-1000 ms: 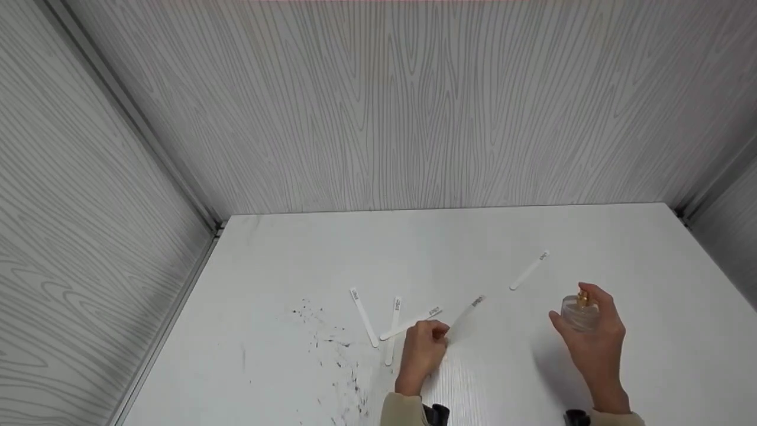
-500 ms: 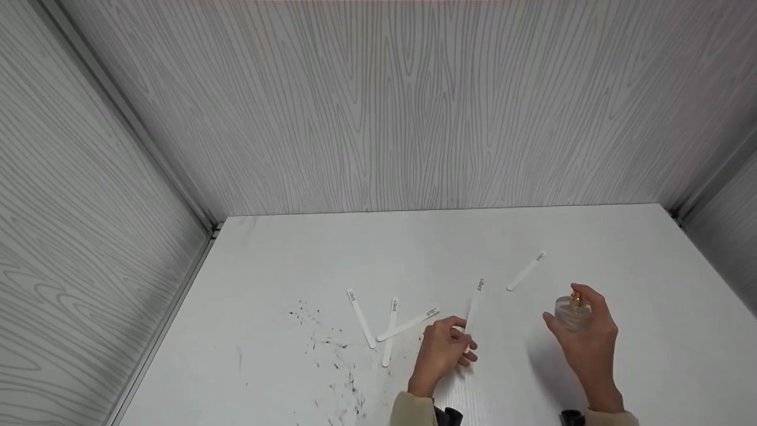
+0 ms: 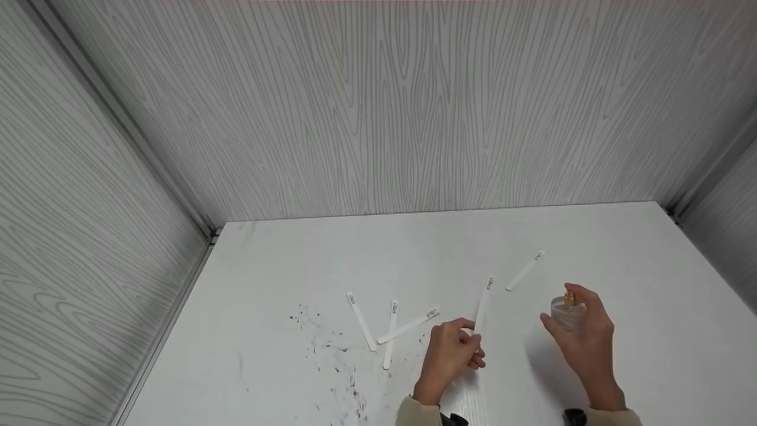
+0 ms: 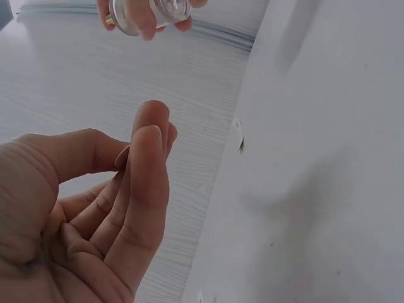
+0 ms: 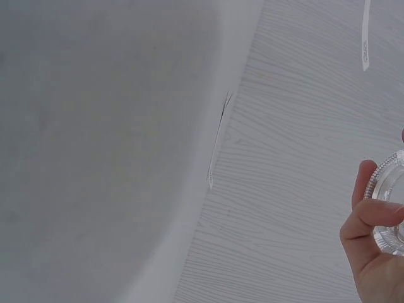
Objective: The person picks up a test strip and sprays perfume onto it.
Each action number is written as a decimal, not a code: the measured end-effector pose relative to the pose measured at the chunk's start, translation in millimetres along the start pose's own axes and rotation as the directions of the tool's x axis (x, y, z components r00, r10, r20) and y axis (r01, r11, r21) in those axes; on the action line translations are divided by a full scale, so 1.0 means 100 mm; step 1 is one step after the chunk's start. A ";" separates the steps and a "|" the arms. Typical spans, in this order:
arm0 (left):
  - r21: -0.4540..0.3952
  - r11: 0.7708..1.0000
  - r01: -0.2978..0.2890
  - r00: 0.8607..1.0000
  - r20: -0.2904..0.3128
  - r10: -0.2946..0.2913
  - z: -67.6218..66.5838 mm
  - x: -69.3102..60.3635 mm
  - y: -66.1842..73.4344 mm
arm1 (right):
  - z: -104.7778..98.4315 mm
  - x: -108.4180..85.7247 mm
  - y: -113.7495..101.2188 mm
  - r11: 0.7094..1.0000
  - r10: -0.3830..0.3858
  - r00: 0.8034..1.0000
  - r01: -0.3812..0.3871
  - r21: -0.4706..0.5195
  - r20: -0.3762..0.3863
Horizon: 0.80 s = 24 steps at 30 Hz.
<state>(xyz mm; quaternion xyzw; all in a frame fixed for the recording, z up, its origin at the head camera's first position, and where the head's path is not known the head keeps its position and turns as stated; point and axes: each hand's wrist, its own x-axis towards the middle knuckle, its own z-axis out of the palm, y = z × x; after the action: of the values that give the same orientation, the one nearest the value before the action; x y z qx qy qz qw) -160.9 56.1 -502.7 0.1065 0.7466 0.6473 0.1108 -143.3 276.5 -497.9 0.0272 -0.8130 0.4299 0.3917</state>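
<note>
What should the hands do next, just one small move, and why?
I'd probably bring the raised paper strip a little closer to the gold spray nozzle. The left hand pinches the strip, and the right hand holds the glass spray bottle with its index finger on the nozzle, but a gap separates strip and bottle.

a flat white tabletop [image 3: 295, 254] bears four narrow white strips printed dark at one end: a leftmost strip [image 3: 361, 323], an upright strip [image 3: 388, 350] crossed by a slanting strip [image 3: 408, 326], and a far-right strip [image 3: 523, 273]. dark specks [image 3: 355, 390] dot its near left.
</note>
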 end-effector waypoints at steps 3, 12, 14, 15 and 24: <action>-0.007 1.000 -0.011 1.000 -0.003 0.011 0.05 0.01 0.01 | 0.01 0.00 0.01 1.000 -0.001 1.000 0.001 0.007 0.015; -0.083 0.997 0.007 1.000 0.019 -0.005 0.11 0.02 0.02 | 0.02 0.00 0.01 0.999 0.031 0.999 -0.030 -0.011 0.044; -0.084 0.996 -0.003 1.000 0.014 0.005 0.12 0.02 0.02 | 0.02 -0.01 0.02 1.000 0.026 0.998 -0.025 -0.017 0.050; -0.081 0.997 -0.008 1.000 0.010 0.009 0.12 0.02 0.02 | 0.02 -0.01 0.02 1.000 0.024 0.998 -0.023 -0.019 0.054; -0.053 0.999 -0.013 1.000 0.023 0.015 0.19 0.00 0.04 | 0.04 -0.02 0.02 1.000 -0.005 0.997 0.006 -0.020 0.077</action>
<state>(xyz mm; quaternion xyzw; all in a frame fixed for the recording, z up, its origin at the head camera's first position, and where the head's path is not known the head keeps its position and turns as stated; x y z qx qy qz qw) -155.4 74.8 -501.5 0.1163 0.7272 0.6662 0.1176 -145.6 274.4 -502.1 0.0420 -0.8318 0.4191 0.3615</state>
